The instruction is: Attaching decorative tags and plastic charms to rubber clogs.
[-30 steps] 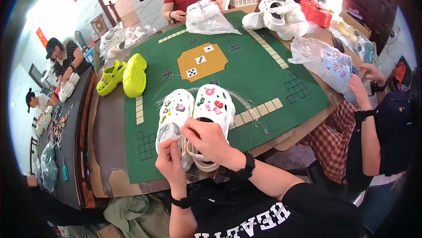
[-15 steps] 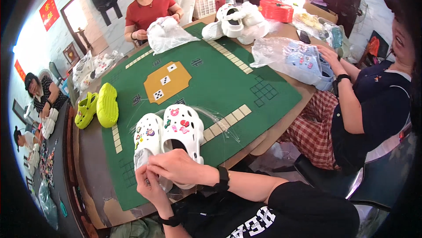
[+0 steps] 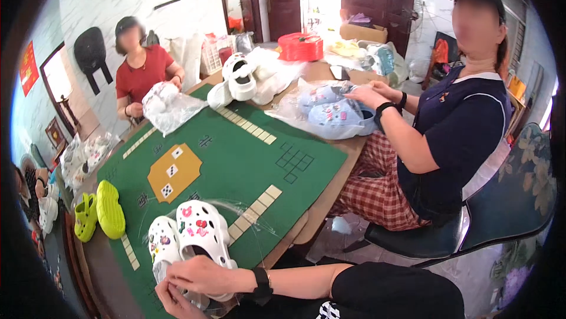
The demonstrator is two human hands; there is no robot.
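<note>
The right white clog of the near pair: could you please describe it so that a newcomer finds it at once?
Start from the green table mat with a tan centre. At its near end, by the person's right hand, stand two white perforated clogs. Choose the right clog: of the two, only it has a pink ring-shaped charm near its toe.

1 pair of white foam clogs with multicoloured charms (image 3: pixel 201 222): stands side by side on a green printed mat (image 3: pixel 236 157). 1 bare right hand (image 3: pixel 203 275), black band at wrist, and 1 bare left hand (image 3: pixel 175 302): meet at the left clog's heel end; anything between the fingers is hidden. 2 lime-green foam clogs (image 3: pixel 111 213): left of the white pair. 2 pale-blue foam clogs (image 3: pixel 339 117): partly inside a clear plastic bag (image 3: pixel 288 107), before a co-worker in a navy top (image 3: pixel 469 127). 1 red plastic coil (image 3: pixel 300 48): far side.
</note>
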